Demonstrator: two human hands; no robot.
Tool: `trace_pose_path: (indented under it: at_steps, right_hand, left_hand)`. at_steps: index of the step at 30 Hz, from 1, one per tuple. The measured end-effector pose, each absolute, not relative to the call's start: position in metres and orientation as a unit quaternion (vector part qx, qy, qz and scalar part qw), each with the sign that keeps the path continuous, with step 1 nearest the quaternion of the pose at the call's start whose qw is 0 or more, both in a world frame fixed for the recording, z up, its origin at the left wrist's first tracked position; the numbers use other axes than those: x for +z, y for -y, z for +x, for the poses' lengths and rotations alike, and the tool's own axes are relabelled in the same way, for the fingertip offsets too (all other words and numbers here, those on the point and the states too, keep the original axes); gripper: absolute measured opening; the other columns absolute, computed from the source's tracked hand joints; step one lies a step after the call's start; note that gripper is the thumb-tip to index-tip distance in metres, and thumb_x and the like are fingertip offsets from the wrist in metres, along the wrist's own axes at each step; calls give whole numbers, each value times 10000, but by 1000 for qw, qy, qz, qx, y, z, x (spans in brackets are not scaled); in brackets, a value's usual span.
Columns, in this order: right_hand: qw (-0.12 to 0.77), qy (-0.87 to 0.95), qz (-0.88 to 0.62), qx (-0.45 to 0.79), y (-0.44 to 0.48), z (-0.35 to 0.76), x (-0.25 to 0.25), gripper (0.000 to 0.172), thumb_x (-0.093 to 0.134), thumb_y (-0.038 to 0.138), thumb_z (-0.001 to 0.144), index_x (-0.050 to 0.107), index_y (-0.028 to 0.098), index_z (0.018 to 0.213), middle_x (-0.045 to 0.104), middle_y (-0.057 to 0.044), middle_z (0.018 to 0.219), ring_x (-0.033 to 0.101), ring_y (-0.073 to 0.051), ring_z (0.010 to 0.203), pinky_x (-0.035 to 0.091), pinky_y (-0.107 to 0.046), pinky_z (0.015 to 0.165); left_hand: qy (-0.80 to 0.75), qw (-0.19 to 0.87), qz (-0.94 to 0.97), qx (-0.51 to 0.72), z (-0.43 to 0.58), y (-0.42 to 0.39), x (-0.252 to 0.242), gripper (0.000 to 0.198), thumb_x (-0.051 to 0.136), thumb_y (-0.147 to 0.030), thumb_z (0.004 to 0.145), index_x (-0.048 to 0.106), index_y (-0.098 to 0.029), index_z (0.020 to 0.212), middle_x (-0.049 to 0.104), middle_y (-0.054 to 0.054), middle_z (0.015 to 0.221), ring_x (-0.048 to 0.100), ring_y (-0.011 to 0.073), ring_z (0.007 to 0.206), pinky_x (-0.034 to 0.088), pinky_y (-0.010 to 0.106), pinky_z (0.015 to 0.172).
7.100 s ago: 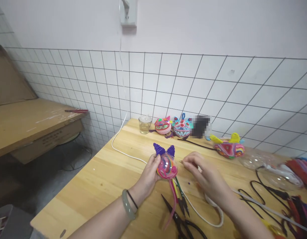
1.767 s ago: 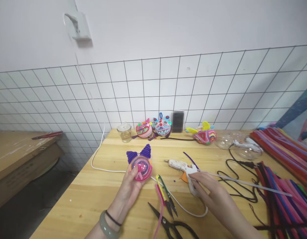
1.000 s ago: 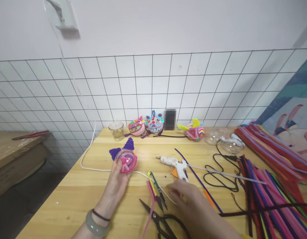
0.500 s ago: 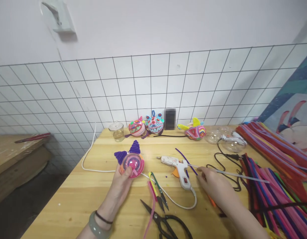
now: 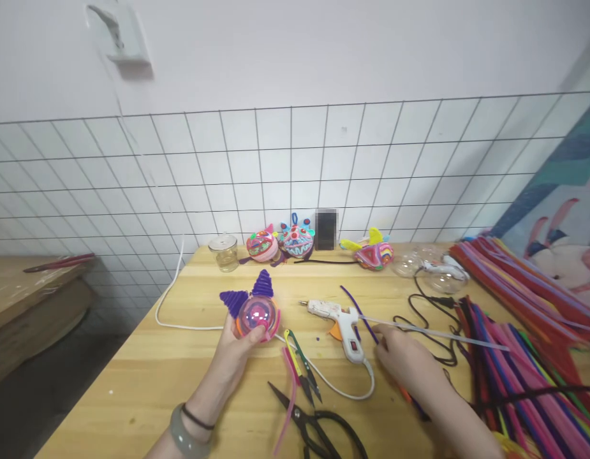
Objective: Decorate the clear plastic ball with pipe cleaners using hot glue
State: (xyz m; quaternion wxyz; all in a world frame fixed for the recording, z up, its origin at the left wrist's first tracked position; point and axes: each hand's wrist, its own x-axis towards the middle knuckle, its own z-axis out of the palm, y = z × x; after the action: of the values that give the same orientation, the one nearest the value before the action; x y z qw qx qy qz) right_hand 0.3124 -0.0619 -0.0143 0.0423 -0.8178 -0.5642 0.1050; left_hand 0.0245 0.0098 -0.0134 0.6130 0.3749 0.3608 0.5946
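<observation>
My left hand (image 5: 240, 344) is closed around a clear plastic ball (image 5: 258, 315) trimmed with pink and orange pipe cleaner. Two purple pipe-cleaner triangles (image 5: 263, 284) stick up from its top like ears. On the right, my right hand (image 5: 397, 350) is low over the table with curled fingers at the lower end of a purple pipe cleaner (image 5: 354, 305); the fingertips are partly hidden. Just left of that hand lies a white glue gun (image 5: 340, 322) with a long glue stick (image 5: 433, 333) out of its back, passing behind the hand.
Thread snips (image 5: 302, 366) and black scissors (image 5: 318, 427) lie in front, beside a pink pipe cleaner (image 5: 289, 408). Decorated balls (image 5: 297, 239), a glass jar (image 5: 224, 254) and clear ball shells (image 5: 445, 278) line the back. Pipe-cleaner bundles (image 5: 509, 363) fill the right. A white cord (image 5: 194, 327) crosses the table.
My right hand has drawn slightly lower, its fingers more curled, and the purple pipe cleaner has shifted a little right. In my left hand the ball has turned slightly, its ears tilting right.
</observation>
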Motion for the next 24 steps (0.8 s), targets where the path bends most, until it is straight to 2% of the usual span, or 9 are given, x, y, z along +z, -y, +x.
trace_pose_path:
  at_steps: [7, 15, 19, 24]
  right_hand:
    - [73, 554, -825, 84, 63, 308, -7, 318, 442, 184, 870, 639, 162, 1120, 716, -126, 995, 677, -235, 897, 426, -275, 685]
    - [107, 577, -806, 83, 75, 294, 13, 304, 453, 225, 893, 635, 145, 1122, 702, -133, 1033, 663, -236, 950, 442, -293, 778]
    - [117, 579, -802, 80, 85, 289, 28, 305, 461, 218, 887, 639, 134, 1120, 702, -148, 1038, 655, -254, 969, 449, -310, 784]
    - [126, 583, -797, 91, 103, 294, 41, 301, 478, 244, 875, 660, 161, 1100, 728, -110, 961, 674, -239, 892, 454, -291, 751]
  left_hand:
    - [-385, 617, 388, 566, 21, -15, -15, 620, 872, -256, 509, 594, -203, 1060, 703, 47, 979, 646, 197, 882, 514, 285, 791]
    - [-404, 604, 386, 568, 24, -15, -13, 610, 882, -291, 458, 613, -215, 1000, 703, 13, 904, 645, 181, 783, 525, 253, 680]
    - [-413, 604, 379, 567, 24, -16, -15, 611, 879, -304, 458, 616, -227, 1003, 705, 12, 953, 644, 197, 861, 524, 274, 752]
    - [-406, 625, 381, 547, 20, -20, -14, 616, 891, -268, 447, 617, -234, 997, 709, 6, 950, 646, 183, 867, 523, 253, 762]
